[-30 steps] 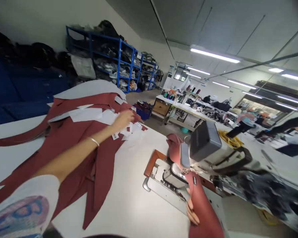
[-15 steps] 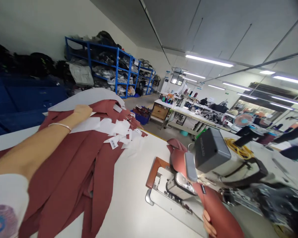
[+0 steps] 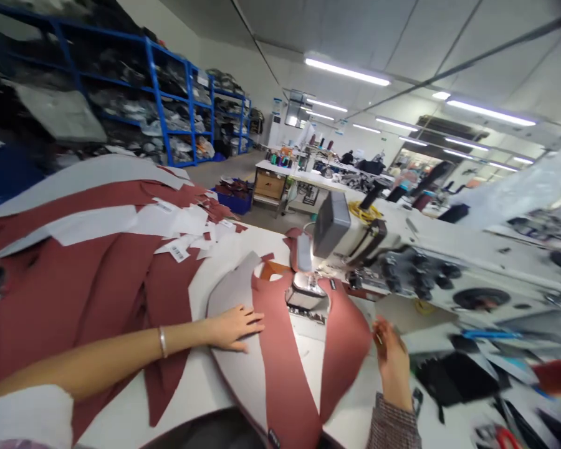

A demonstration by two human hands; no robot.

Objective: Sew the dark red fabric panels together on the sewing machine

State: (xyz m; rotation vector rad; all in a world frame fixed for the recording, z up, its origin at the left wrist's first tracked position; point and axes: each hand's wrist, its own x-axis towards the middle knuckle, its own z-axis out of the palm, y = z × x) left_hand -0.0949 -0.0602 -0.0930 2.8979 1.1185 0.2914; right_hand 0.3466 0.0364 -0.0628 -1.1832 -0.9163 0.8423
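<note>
A long red fabric piece (image 3: 285, 368), grey on its folded-back side, lies across the white table (image 3: 206, 386) and runs under the sewing machine's (image 3: 355, 240) presser foot (image 3: 307, 293). My left hand (image 3: 234, 327) lies flat and open on the grey part, fingers spread toward the red strip. My right hand (image 3: 390, 358), with a checked cuff, sits at the right edge of the piece's right lobe, fingers together as if pinching that edge.
A pile of red cut pieces (image 3: 75, 280) with white barcode labels (image 3: 177, 251) covers the table's left. Black parts (image 3: 453, 380) and red-handled scissors (image 3: 505, 436) lie at the right. Blue shelves (image 3: 168, 93) and further work tables (image 3: 308, 181) stand behind.
My left hand has left the pile and come down flat onto the fabric in front of the machine. The piece now lies spread on the table. The view has dropped and swung right.
</note>
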